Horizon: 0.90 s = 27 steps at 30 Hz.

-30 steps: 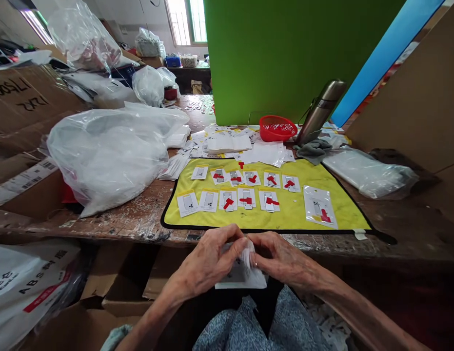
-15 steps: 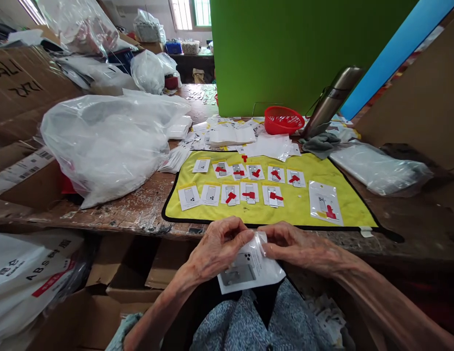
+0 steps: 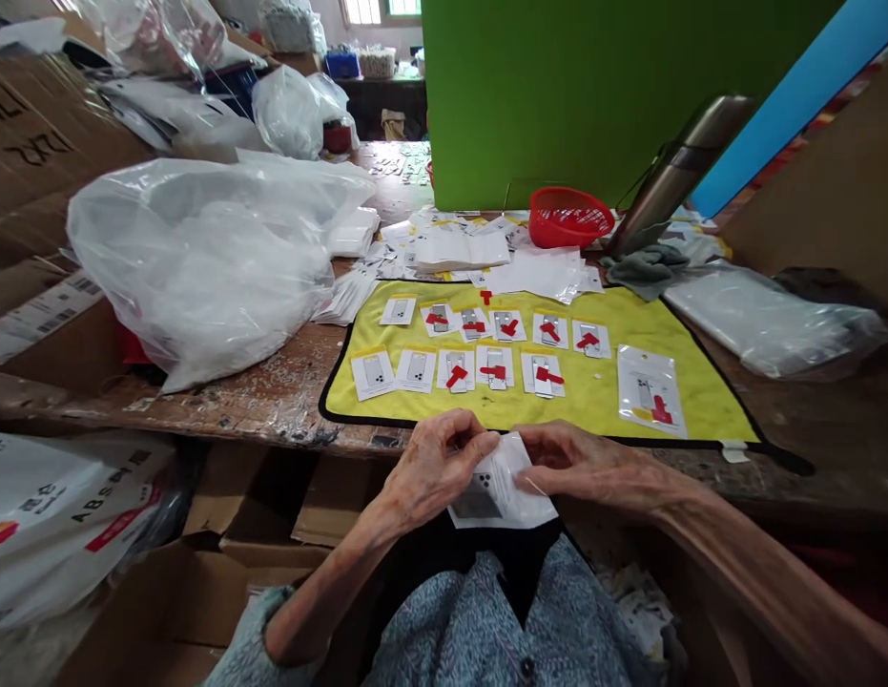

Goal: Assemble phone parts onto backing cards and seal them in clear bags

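Observation:
My left hand (image 3: 435,469) pinches the upper left edge of a small clear-and-white packet (image 3: 509,508) with a phone picture on the card inside. On its right side, my right hand (image 3: 587,460) grips the same packet between thumb and fingers. Both hands are closed just in front of the table edge, above my lap. Beyond them lies a yellow cloth (image 3: 593,405) with two rows of printed cards (image 3: 373,374), several bearing red tabs (image 3: 492,372). A bagged card (image 3: 650,393) with a red tab rests on the cloth's right side.
A large clear plastic bag (image 3: 200,258) sits at the left. Behind the cloth are loose cards and paper stacks (image 3: 462,250), a red basket (image 3: 568,219) and a steel flask (image 3: 676,176). A green panel (image 3: 593,95) rises behind. Below the table stands an open cardboard box (image 3: 207,601).
The packet has tilted and risen slightly in my hands, with my right thumb lower on its face. My view has shifted downward and a little left.

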Motion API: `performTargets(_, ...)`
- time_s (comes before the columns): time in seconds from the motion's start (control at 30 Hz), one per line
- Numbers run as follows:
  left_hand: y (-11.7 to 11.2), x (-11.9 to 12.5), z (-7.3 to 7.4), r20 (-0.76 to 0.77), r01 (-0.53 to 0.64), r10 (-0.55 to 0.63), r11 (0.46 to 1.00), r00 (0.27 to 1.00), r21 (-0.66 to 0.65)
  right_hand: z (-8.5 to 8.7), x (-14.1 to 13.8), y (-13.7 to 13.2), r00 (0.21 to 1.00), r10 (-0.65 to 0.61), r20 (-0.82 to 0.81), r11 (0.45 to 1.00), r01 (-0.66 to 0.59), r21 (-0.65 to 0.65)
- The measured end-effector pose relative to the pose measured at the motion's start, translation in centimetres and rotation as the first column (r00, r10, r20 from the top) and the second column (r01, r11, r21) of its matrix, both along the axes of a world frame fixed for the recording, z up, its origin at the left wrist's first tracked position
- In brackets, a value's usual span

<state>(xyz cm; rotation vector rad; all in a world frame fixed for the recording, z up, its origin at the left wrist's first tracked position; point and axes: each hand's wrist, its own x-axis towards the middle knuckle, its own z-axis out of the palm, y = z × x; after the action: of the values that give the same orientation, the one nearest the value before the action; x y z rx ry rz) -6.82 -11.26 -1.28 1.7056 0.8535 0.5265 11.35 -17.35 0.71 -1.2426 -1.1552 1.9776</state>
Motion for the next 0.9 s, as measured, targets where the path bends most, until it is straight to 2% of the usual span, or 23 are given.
performTargets(0.17, 0.0, 0.7, -0.4, 0.02, 0.018, -0.018, 1.0, 1.0, -0.016, -1.6, -0.9, -0.1, 0.996, -0.087, 0.03, 0.996, 0.086, 0.03)
performTargets(0.27, 0.5, 0.5, -0.3, 0.056, 0.072, -0.065, 0.988, 0.996, -0.133, -2.6, -1.1, -0.1, 0.989, -0.146, 0.027, 0.989, 0.145, 0.04)
performTargets(0.37, 1.1, 0.2, -0.1, 0.136, 0.205, -0.168, 0.918, 0.976, -0.339, -2.7, -0.5, -0.1, 0.99, -0.137, -0.028, 0.99, 0.136, -0.048)
performTargets(0.43, 1.3, 0.0, 0.0, 0.179, 0.243, -0.182, 0.87, 0.967, -0.428, -2.3, 0.0, 0.0, 0.993, -0.102, -0.062, 0.991, 0.096, -0.096)
performTargets(0.57, 1.2, 0.2, 0.4, 0.222, 0.188, -0.085, 0.847, 0.971, -0.498, -1.1, 0.8, 0.2, 0.996, -0.06, -0.072, 0.995, 0.054, -0.078)
performTargets(0.63, 1.1, 0.4, 0.5, 0.234, 0.183, -0.069, 0.839, 0.97, -0.513, -0.5, 0.9, 0.2, 0.996, -0.08, -0.038, 0.996, 0.078, -0.05)
performTargets(0.7, 1.1, 0.7, 0.6, 0.251, 0.172, -0.043, 0.835, 0.967, -0.523, 0.0, 0.8, 0.2, 0.984, -0.174, 0.025, 0.985, 0.175, -0.01)
performTargets(0.8, 1.1, 1.2, 0.5, 0.275, 0.109, 0.058, 0.825, 0.96, -0.554, 0.3, 0.5, 0.1, 0.919, -0.369, 0.136, 0.926, 0.352, 0.133)
performTargets(0.9, 1.0, 1.9, 0.5, 0.29, 0.084, 0.109, 0.81, 0.951, -0.58, 0.1, 0.2, 0.0, 0.892, -0.406, 0.2, 0.901, 0.355, 0.248)
